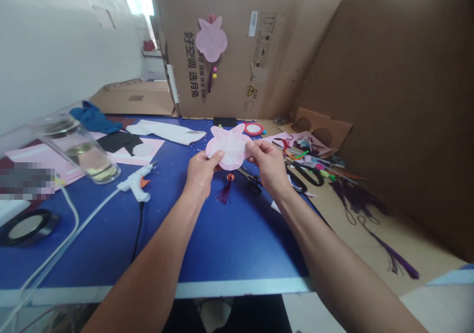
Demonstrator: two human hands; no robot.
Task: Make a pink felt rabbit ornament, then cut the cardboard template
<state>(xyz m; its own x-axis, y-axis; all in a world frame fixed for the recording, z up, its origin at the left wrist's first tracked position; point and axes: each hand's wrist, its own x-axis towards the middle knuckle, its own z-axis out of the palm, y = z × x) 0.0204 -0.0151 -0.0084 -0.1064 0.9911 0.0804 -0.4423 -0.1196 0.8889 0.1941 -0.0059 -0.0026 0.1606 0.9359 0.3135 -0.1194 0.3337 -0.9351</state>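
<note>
A pink flower-shaped cutout [230, 148] with two pointed tips at the top is held up above the blue table. Its lower left edge is pinched by my left hand [202, 173], thumb on the front. My right hand [269, 165] grips the right edge between thumb and fingers. Below the cutout hangs a dark purple tassel [224, 194] with an orange bead [230, 177]. Black-handled scissors [254, 184] lie on the table just behind and below the cutout, partly hidden. A similar pink cutout [211, 39] with beads and a tassel hangs on the cardboard behind.
At left are a white glue gun [137, 182] with its cord, a glass jar [85, 155], a tape roll [29, 227] and a blue cloth [94, 117]. Large scissors [309, 172], scraps and purple tassels [392, 254] lie at right. Cardboard walls [388, 101] stand behind and right.
</note>
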